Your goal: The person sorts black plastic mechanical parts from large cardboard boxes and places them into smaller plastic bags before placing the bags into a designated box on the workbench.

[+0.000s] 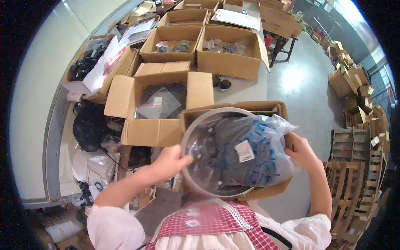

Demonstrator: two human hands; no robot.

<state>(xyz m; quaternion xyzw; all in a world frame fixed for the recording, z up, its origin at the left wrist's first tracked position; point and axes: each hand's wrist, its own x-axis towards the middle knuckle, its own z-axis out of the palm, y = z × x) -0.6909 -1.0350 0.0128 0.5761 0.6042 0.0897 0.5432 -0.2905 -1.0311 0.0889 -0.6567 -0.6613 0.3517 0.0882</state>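
Observation:
In front of me a large round see-through tub (192,137) with a pale grey rim tilts over a cardboard box (233,105). My left hand (170,161) is closed on the tub's left rim, thumb on the inner side. A clear plastic bag (262,146) with blue print, a white label (244,151) and dark contents lies across the tub's right half. My right hand (301,151) is closed at the bag's right edge; its fingertips are partly hidden, and the box's side is right beside them.
Left of the tub, an open carton (152,132) holds a clear bag (160,104). Further open cartons (227,66) with bagged parts line the table (246,89). Black items (89,125) lie at the left. Wooden pallets (343,175) and piled cartons (354,79) stand at the right.

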